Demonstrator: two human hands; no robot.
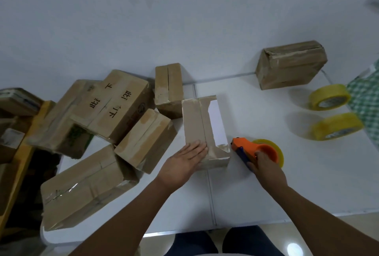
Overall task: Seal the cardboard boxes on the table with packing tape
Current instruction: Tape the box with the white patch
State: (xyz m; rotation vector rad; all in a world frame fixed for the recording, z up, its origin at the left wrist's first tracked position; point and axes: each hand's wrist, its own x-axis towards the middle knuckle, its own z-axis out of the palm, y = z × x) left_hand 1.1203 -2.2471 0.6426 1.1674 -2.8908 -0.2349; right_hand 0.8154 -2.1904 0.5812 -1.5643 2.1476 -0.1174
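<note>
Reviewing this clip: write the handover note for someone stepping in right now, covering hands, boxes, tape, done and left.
Left hand: flat, fingers straight, pressing the near end of the centre box.
Right hand: grips the orange tape dispenser, on the table just right of that box, not touching it.
Two spare tape rolls lie far right.
Done: nothing on the centre box that I can confirm; it carries torn old tape, and its flap seam looks untaped.
Left: tape that seam, then the box pile at left, several with open seams. The far box looks wrapped already.
</note>
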